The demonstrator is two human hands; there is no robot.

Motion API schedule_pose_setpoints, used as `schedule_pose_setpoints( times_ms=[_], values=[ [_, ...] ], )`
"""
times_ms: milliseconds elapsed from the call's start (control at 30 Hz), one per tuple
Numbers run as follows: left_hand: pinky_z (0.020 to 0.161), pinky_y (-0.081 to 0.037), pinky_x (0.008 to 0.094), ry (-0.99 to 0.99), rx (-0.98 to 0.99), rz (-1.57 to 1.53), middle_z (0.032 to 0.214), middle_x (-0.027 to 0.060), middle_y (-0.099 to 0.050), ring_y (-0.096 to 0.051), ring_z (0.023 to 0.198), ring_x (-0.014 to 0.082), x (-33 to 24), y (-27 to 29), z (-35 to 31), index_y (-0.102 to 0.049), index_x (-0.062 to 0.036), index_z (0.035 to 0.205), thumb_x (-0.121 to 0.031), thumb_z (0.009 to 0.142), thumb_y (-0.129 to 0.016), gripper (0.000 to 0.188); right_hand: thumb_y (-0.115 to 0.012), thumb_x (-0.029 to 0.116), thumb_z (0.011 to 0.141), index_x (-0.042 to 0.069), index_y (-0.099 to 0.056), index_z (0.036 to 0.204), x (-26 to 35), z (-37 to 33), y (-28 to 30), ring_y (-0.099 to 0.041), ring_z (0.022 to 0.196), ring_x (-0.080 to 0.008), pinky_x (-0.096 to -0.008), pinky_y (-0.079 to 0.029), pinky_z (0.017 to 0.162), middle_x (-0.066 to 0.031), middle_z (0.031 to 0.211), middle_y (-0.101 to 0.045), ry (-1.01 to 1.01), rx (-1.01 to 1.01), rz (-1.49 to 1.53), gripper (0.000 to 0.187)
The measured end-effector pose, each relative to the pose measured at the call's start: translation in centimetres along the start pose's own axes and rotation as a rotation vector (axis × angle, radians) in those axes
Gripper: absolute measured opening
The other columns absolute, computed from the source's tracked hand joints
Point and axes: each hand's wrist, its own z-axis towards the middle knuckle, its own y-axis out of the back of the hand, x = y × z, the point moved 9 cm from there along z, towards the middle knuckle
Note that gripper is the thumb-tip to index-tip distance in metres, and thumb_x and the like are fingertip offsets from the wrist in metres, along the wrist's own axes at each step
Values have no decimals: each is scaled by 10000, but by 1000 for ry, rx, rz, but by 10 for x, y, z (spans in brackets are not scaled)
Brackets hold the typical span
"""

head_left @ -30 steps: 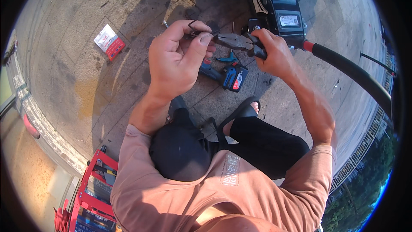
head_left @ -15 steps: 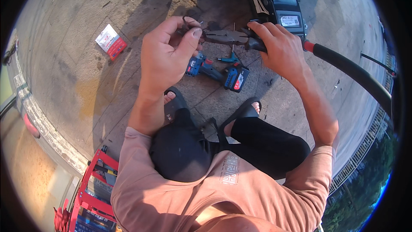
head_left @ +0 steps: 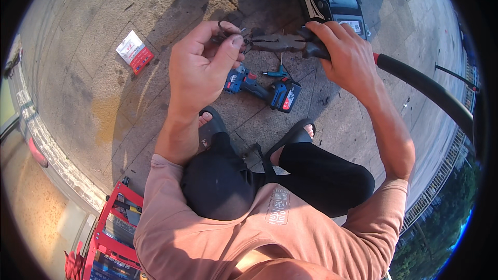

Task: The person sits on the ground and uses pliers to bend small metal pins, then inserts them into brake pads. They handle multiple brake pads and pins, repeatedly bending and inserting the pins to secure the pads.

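Clock read over the whole view, 12 at top edge. Left hand [head_left: 202,62], 11 o'clock: thumb and fingers pinching a small, dark, thin metal piece with a curved end [head_left: 221,29]; its lower part hidden by the fingers. Right hand [head_left: 345,54], 2 o'clock: wrapped round the black grips of dark steel pliers [head_left: 280,42]. Pliers lie toward 1 o'clock, nose pointing to 9, tips just beside the left fingertips; cannot tell whether they bite the piece.

On grey paving [head_left: 155,93] below the hands: blue-and-black cordless power tool [head_left: 282,95], near centre toward 12; slim tool with a teal handle [head_left: 277,72], just beside it, toward 1. White-and-red flat packet [head_left: 134,53], 10 o'clock, well apart from both hands. Black floor jack [head_left: 340,2], 1 o'clock, its long black bar [head_left: 425,85] running toward 3. Red metal frame [head_left: 115,246], 8 o'clock.
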Motion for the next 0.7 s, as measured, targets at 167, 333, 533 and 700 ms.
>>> schedule_pose_setpoints(
  times_ms=[167, 333, 533, 700],
  values=[
    [642, -533, 216, 6, -1, 4, 836, 25, -670, -650, 708, 75, 1, 0, 1, -646, 11, 1047, -79, 925, -669, 154, -790, 120, 751, 157, -563, 1260, 0, 2, 3, -624, 918, -255, -370, -522, 679, -60, 984, -626, 5, 6, -36, 559],
    [644, -531, 214, 10, -2, 12, 840, 27, -671, -651, 710, 74, 2, 0, 1, -646, 12, 1050, -72, 920, -671, 157, -813, 126, 720, 148, -567, 1252, 0, 3, 2, -626, 914, -251, -374, -526, 686, -60, 979, -625, 8, 16, -60, 587],
    [646, -527, 210, 12, 8, 26, 846, 23, -672, -652, 710, 73, 1, -2, 0, -647, 9, 1051, -65, 914, -676, 158, -816, 110, 701, 139, -573, 1242, -1, 3, 1, -629, 906, -251, -377, -532, 690, -62, 972, -624, 18, 18, -55, 593],
    [647, -526, 210, 20, 10, 23, 852, 22, -672, -654, 713, 74, 1, -3, -1, -647, 8, 1052, -66, 914, -677, 160, -818, 116, 702, 139, -576, 1237, -1, 2, 3, -627, 903, -249, -372, -531, 686, -62, 969, -624, 20, 7, -55, 588]
  ],
)
